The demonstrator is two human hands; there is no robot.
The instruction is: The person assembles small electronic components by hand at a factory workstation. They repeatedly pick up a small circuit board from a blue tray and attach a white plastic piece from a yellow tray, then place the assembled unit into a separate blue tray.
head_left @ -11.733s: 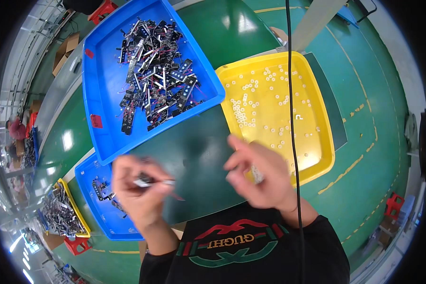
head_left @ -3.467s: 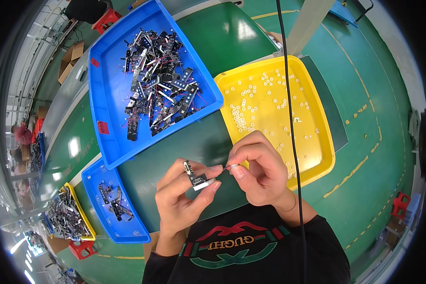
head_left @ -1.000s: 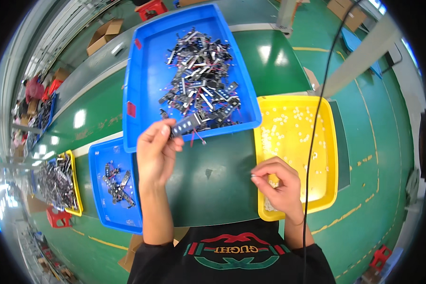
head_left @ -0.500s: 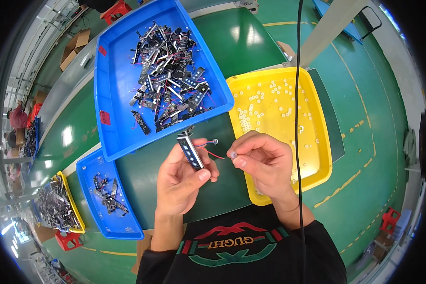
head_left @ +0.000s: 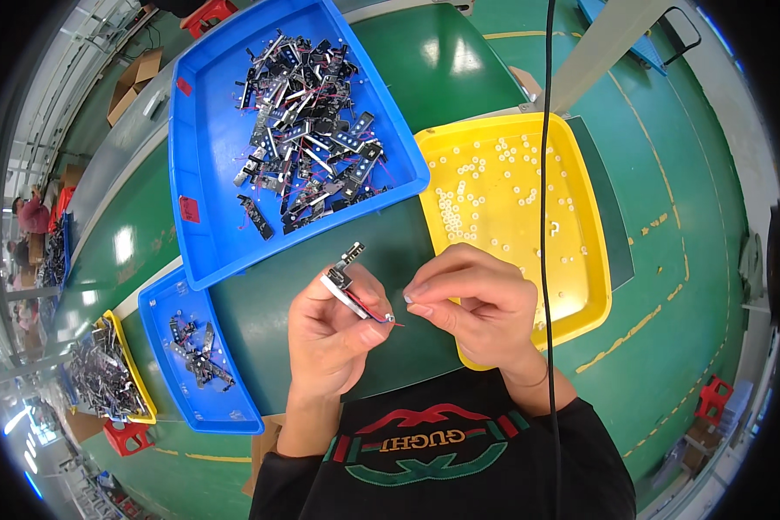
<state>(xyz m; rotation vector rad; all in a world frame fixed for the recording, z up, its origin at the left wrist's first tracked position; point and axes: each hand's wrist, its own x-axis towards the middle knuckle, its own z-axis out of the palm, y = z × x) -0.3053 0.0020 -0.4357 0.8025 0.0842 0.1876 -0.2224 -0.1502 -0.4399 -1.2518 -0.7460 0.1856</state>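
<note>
My left hand [head_left: 325, 342] is closed around a small black circuit-board module [head_left: 342, 279] with a white side, held between thumb and fingers above the table. Thin red and blue wires run along it to a small round metal part [head_left: 388, 318] near my left fingertips. Just to the right, my right hand [head_left: 485, 303] pinches a small whitish round piece [head_left: 408, 299] between thumb and forefinger; the fingers partly cover it. A small gap separates this piece from the wired part. Beyond my right hand, a yellow tray [head_left: 596, 251] holds many small white rings.
A large blue tray [head_left: 212, 165] heaped with similar modules stands ahead on the green table [head_left: 390, 251]. A smaller blue tray [head_left: 221, 407] with several modules is at left, beyond it a yellow bin [head_left: 134, 364]. A black cable [head_left: 545, 199] hangs in front of the right tray.
My left hand has turned the module, so its lit-looking face no longer shows and the wires now lie along it. My right hand has moved slightly left with the whitish piece.
</note>
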